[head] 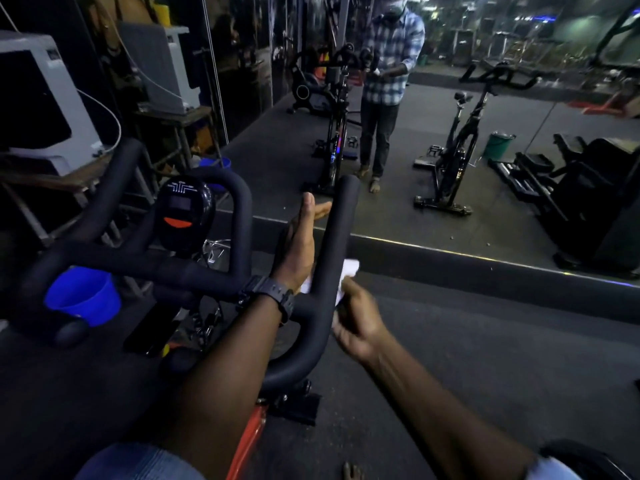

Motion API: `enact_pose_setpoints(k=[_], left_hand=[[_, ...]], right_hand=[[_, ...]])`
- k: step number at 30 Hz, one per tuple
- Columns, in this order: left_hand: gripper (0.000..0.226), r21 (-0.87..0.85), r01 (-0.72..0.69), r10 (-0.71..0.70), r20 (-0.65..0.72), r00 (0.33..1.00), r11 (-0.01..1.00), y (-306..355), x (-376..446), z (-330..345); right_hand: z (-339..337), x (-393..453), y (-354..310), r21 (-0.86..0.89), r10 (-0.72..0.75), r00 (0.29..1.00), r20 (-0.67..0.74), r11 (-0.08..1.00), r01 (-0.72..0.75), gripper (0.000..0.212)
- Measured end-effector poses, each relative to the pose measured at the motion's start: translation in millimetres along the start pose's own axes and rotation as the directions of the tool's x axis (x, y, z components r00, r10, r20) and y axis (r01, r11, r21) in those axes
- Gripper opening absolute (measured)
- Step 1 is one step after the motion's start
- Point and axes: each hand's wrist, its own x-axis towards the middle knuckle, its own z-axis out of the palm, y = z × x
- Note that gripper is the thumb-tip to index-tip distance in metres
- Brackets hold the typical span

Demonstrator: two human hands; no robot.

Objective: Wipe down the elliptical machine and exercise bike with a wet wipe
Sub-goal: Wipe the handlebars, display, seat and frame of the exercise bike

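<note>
2 hands work at the right horn of the bike's handlebar (325, 258), one on each side of it, which looks like a way to get the wipe (348, 271) round the bar so it cleans the whole tube and not just the top. The right hand (360, 323) sits just right of the horn, fingers curled and pinching the white wipe against the foam; the wipe shows on both sides of the bar, so it seems to pass behind it. The left hand (299, 244) lies flat along the inner side of the horn, fingers straight and together, thumb forward, holding nothing I can make out; it probably steadies the bar or waits to take the wipe's free end. A watch (273, 296) is on that wrist.

The console (181, 211) sits inside the middle loop, apart from both hands, and I judge it still needs wiping. A blue bucket (83, 294) stands on the floor under the left horn. The mirror (450, 116) ahead reflects the person at the bike and 1 more bike; a dark machine at far right may be the elliptical, but I cannot tell.
</note>
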Motion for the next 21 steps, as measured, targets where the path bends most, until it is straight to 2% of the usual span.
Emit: enact_pose_setpoints(k=[3, 5, 6, 8, 10, 11, 14, 16, 17, 19, 21], left_hand=[[0.084, 0.012, -0.009, 0.009, -0.005, 1.000, 1.000, 5, -3, 2], [0.089, 0.031, 0.008, -0.007, -0.030, 1.000, 0.999, 8, -5, 2], [0.088, 0.040, 0.024, -0.023, -0.031, 0.999, 0.999, 8, -6, 2], [0.085, 0.090, 0.051, -0.050, -0.010, 0.999, 0.995, 8, -8, 0], [0.083, 0.171, 0.052, -0.055, 0.014, 0.998, 0.984, 11, -13, -3], [0.082, 0.219, 0.039, -0.049, 0.038, 0.998, 0.975, 16, -18, -5], [0.073, 0.346, -0.034, -0.010, 0.124, 0.992, 0.938, 19, -26, -19], [0.072, 0.391, -0.065, -0.011, 0.188, 0.982, 0.918, 20, -32, -28], [0.079, 0.400, -0.074, -0.014, 0.215, 0.977, 0.914, 21, -34, -31], [0.095, 0.407, -0.045, -0.056, 0.233, 0.971, 0.912, 20, -36, -36], [0.101, 0.393, -0.017, -0.082, 0.235, 0.969, 0.919, 20, -40, -39]], right_hand=[[13, 34, -49, 0.012, -0.228, 0.971, -0.065, 0.973, 0.229, 0.031], [20, 36, -66, -0.065, -0.266, 0.960, -0.089, 0.963, 0.260, 0.038], [19, 28, -59, -0.089, -0.246, 0.968, -0.040, 0.966, 0.242, 0.032], [15, -3, -24, -0.064, -0.079, 0.995, 0.054, 0.995, 0.082, 0.019], [13, -42, 17, 0.057, 0.144, 0.988, 0.056, 0.987, -0.148, 0.022], [11, -61, 37, 0.099, 0.203, 0.977, 0.069, 0.973, -0.209, 0.023], [15, -101, 83, 0.204, 0.305, 0.936, 0.173, 0.919, -0.337, 0.037], [20, -104, 101, 0.242, 0.332, 0.929, 0.162, 0.899, -0.364, 0.044], [26, -102, 106, 0.193, 0.350, 0.926, 0.145, 0.908, -0.373, 0.044], [42, -97, 121, -0.012, 0.360, 0.924, 0.130, 0.932, -0.361, 0.042], [61, -100, 135, -0.188, 0.372, 0.914, 0.164, 0.921, -0.341, 0.040]])
